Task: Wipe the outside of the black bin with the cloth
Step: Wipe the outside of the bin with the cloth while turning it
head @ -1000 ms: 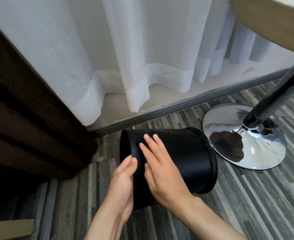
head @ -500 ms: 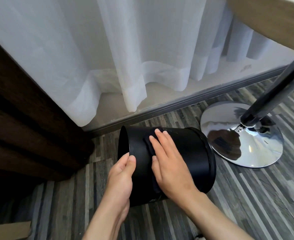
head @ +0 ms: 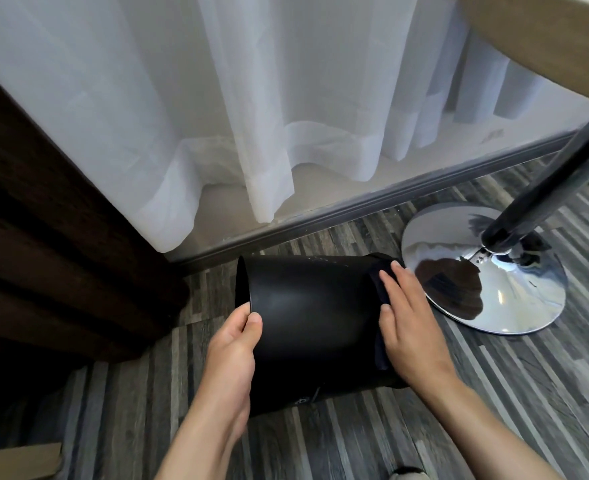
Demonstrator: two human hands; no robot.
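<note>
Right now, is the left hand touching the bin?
Touching. The head view shows the left hand gripping the bin at its left end, thumb pressed on the outer wall, fingers hidden behind the edge.

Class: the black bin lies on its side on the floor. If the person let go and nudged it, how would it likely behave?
The black bin is round-walled and on its side, so it would probably roll. Its smooth, faintly shiny wall looks slippery. The left hand steadies it by the rim alone while the right hand presses the cloth, so it seems light.
</note>
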